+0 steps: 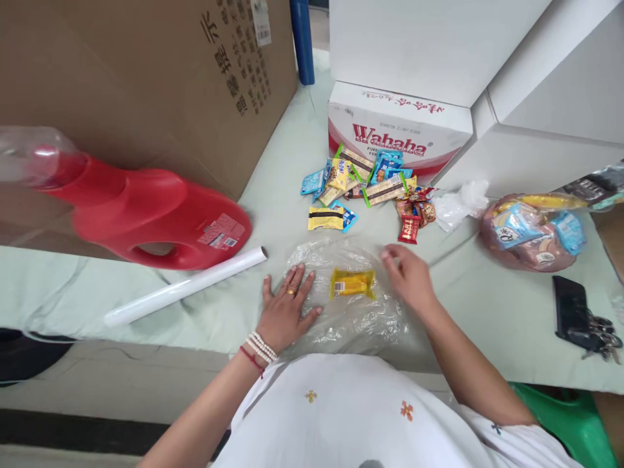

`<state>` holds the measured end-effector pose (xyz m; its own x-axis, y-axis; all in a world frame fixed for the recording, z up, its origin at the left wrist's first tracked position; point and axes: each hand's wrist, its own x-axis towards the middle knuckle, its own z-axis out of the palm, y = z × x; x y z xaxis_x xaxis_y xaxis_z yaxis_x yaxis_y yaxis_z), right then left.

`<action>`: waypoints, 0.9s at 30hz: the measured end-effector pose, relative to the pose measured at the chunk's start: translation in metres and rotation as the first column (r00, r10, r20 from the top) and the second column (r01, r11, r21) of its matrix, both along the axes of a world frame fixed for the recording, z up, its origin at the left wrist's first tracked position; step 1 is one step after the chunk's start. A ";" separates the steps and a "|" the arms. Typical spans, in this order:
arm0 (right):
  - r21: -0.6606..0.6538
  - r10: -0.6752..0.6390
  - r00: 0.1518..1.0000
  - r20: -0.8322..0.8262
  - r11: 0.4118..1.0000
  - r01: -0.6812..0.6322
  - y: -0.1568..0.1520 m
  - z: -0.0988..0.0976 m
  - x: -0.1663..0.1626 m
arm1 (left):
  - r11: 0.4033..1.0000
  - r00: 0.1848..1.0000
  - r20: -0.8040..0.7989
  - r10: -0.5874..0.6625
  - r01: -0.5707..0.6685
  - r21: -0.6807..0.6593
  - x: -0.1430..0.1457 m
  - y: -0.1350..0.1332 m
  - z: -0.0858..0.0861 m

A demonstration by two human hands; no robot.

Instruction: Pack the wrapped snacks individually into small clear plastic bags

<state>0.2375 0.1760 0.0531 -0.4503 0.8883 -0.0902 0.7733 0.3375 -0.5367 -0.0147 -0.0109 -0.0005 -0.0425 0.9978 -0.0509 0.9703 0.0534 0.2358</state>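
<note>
My left hand (286, 305) lies flat with fingers spread on the left edge of a clear plastic bag (351, 318) spread on the pale green table (487, 312). A yellow snack packet (351, 283) lies on the middle of the bag. My right hand (407, 273) hovers at the bag's right side, just beside the packet; its fingers are blurred. Behind the bag lies a loose pile of snack packets (370, 185), with a yellow-and-black packet (325, 218) and a red packet (409, 229) nearest.
A red detergent jug (160, 218) lies on its side at left, with a white roll (185, 286) in front. A Wahaha carton (394, 133) and white boxes stand behind. A filled snack bag (531, 234), a crumpled white bag (458, 205), a phone (570, 305) and keys (607, 335) lie right.
</note>
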 end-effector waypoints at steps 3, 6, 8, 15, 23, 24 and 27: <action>-0.045 -0.217 0.962 0.168 0.973 0.227 0.026 -0.007 -0.002 | 1.000 1.000 -0.005 0.000 0.000 -0.013 0.000 -0.001 0.001; -0.137 -0.045 0.977 0.209 0.988 0.075 0.034 -0.018 -0.019 | 1.000 1.000 -0.004 0.000 0.000 -0.020 0.000 0.001 0.002; -0.123 0.066 0.988 0.141 0.991 -0.048 0.036 -0.024 -0.029 | 1.000 1.000 -0.001 -0.002 0.002 -0.021 0.000 0.003 0.002; 0.136 -0.053 0.998 0.042 0.990 0.047 0.071 -0.010 -0.005 | 1.000 1.000 0.019 -0.020 0.021 -0.023 -0.010 0.015 0.000; 0.156 0.528 0.836 0.150 0.822 -0.547 0.007 0.009 -0.013 | 0.999 0.999 0.039 -0.028 0.029 -0.030 -0.016 0.019 0.002; 0.108 0.568 0.798 0.202 0.797 -0.595 -0.001 0.009 -0.017 | 0.999 0.999 0.036 -0.028 0.029 -0.031 -0.016 0.019 0.002; 0.070 0.546 0.791 0.274 0.809 -0.583 -0.010 0.011 -0.025 | 0.999 0.999 0.035 -0.029 0.031 -0.040 -0.017 0.018 0.002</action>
<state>0.2123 0.1658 0.0643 -0.8577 0.4924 -0.1480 0.5139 0.8111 -0.2793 -0.0315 0.0072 0.0011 -0.0101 0.9957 -0.0921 0.9631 0.0345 0.2670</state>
